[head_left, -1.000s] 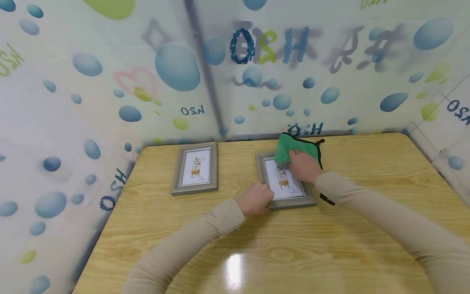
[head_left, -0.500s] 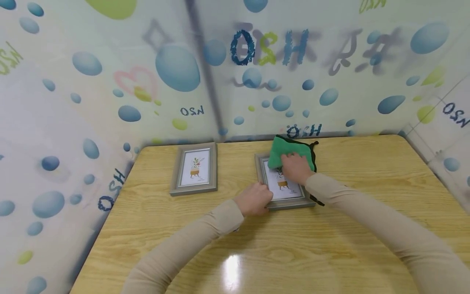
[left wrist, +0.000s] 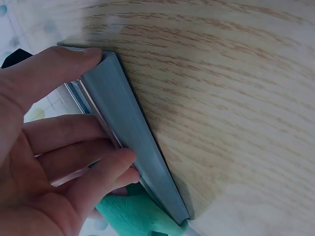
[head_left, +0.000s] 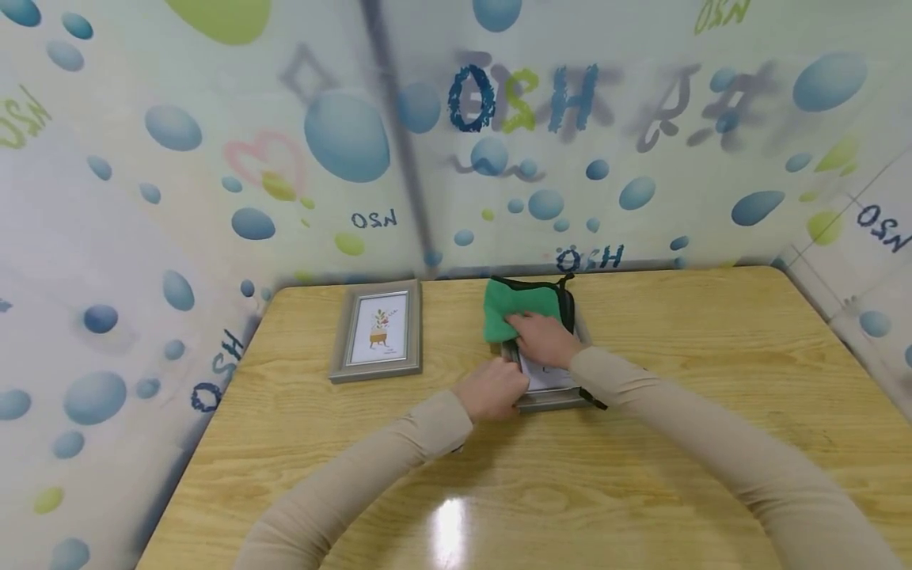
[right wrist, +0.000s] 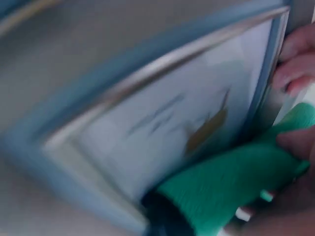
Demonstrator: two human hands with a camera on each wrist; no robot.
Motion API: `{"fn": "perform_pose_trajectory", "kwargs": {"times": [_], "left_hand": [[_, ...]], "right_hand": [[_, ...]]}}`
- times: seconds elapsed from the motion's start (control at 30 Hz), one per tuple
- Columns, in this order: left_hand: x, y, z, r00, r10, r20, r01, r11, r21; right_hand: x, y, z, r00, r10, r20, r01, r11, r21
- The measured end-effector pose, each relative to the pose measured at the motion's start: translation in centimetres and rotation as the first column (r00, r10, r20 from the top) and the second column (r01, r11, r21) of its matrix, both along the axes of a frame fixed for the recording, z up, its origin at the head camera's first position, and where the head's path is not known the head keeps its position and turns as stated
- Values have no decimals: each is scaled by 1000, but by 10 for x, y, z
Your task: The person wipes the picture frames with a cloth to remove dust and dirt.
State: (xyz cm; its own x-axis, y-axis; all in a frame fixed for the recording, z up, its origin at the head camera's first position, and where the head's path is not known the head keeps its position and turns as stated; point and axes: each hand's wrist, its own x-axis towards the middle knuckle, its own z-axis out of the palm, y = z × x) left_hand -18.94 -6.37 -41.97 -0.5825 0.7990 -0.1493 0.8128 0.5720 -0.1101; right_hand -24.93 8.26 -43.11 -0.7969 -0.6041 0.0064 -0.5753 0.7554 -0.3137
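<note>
In the head view my left hand [head_left: 492, 389] grips the near left corner of a grey picture frame [head_left: 552, 400] lying on the table. The left wrist view shows its thumb on the corner of the frame [left wrist: 135, 125] and bent fingers along the inner edge. My right hand [head_left: 545, 339] holds a green cloth [head_left: 523, 302] with black trim against the frame's far left part. Up close in the right wrist view, the cloth [right wrist: 216, 179] is bunched between thumb and fingers over the glass. Most of the printed plant picture is hidden by hand and cloth.
A second grey picture frame [head_left: 378, 332] with a potted-plant print lies to the left on the wooden table [head_left: 370, 443]. A patterned wall covering [head_left: 456, 182] with blue and green drops rises behind the table's far edge.
My right hand has slid the green cloth leftward across the frame, from its far right part to its far left edge. My left hand has kept its grip on the corner.
</note>
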Motion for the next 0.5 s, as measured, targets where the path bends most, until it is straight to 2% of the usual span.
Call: {"fn": "perform_pose_trajectory", "kwargs": {"times": [0.13,0.23,0.4,0.5], "left_hand": [[-1,0,1,1000,10,19,-9,1000,-9],[-1,3,2,1000,0,30,1,1000,-25],[0,7,4,999,10,50,-8,999,-44],[2,8,5,998,30,52,-27,998,-54]], "right_hand": [[-5,9,0,996,82,-21,-81,995,57],[-9,18,3,988,149,-48,-140,978,154],[-10,34,10,974,213,-79,-167,909,382],[-8,42,14,972,208,-106,-133,868,478]]}}
